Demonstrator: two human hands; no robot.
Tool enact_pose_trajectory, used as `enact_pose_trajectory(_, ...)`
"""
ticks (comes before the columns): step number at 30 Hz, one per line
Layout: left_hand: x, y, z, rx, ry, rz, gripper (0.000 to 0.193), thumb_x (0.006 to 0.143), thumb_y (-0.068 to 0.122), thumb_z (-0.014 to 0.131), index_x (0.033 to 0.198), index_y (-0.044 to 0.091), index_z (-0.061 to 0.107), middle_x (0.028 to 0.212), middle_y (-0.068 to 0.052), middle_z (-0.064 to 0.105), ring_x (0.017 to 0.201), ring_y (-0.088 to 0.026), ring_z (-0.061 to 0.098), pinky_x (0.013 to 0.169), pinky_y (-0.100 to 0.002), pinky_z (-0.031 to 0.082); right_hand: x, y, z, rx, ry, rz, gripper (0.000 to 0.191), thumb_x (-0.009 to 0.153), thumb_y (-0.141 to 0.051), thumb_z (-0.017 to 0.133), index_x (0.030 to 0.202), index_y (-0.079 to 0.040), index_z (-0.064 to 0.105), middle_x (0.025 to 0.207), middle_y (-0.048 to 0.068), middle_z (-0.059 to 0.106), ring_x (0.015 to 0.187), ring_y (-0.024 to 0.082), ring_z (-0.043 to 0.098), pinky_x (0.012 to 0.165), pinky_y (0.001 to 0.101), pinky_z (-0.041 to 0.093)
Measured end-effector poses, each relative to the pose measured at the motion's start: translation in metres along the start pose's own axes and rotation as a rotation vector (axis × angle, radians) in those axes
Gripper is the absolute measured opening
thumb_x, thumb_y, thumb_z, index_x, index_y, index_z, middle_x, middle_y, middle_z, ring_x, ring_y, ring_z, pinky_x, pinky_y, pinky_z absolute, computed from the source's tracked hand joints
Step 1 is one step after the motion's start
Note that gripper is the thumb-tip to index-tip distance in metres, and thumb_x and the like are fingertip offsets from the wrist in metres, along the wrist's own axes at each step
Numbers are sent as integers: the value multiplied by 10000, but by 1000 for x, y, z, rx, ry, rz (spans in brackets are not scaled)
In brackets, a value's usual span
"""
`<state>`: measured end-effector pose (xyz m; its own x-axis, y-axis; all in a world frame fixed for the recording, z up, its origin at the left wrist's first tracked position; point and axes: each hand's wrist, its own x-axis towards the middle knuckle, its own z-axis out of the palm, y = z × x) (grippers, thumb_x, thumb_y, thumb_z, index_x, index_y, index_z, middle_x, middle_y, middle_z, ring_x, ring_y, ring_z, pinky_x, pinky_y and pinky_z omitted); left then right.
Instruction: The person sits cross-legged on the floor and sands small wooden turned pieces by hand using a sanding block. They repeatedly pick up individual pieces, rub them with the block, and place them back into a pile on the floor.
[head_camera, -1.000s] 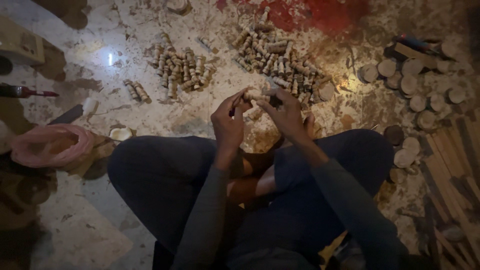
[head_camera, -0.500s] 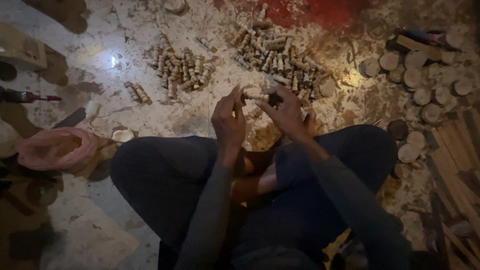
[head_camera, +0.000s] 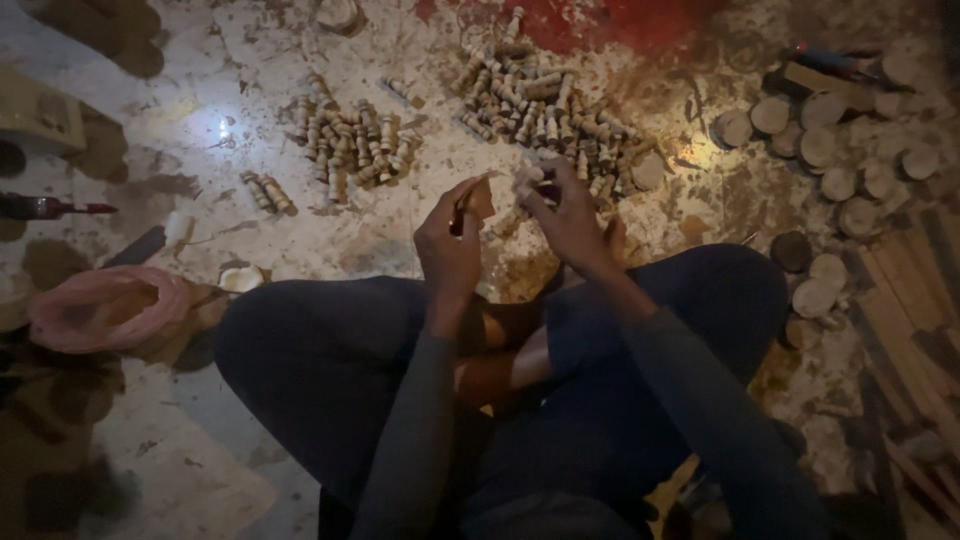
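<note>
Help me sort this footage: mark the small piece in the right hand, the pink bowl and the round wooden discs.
small wooden piece (head_camera: 527, 180), head view, its pale top.
pink bowl (head_camera: 75, 300), head view, near rim.
round wooden discs (head_camera: 838, 183), head view, one disc's face.

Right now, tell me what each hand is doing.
Left hand: closed on a thin brown stick.
Right hand: fingers pinched on a small pale wooden piece; its exact shape cannot be told.

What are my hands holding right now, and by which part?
The right hand pinches a small wooden piece at its end; the left hand grips a thin tool, its hold unclear.
</note>
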<state>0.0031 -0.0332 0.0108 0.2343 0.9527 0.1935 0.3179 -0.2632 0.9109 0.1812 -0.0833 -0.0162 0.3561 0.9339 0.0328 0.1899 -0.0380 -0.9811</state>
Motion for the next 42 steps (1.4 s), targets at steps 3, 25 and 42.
enact_pose_trajectory(3,2,5,-4,4,-3,17,278,1025,46,638,1292,58,716,1091,-169,773,908,-240,777,754,-339,619,-1,2,3,33,-32,46,274,1033,-183,724,1225,-18,620,1077,55,674,956,122,702,809,292,628)
enact_pose_trajectory(25,-10,-2,21,255,-69,307,647,933,-148,542,1499,165,570,1491,-177,604,1250,-374,665,909,-415,603,-7,40,8,-384,-301,-176,533,1192,-328,456,1610,-6,379,1695,248,311,1522,398,295,1196,459,290)
enact_pose_trajectory(42,-4,4,15,318,-54,365,667,935,-154,564,1514,176,566,1482,-136,618,1200,-327,685,916,-424,596,-6,24,11,241,-300,287,641,1127,-402,497,1632,-41,336,1386,159,506,1152,193,505,939,331,434)
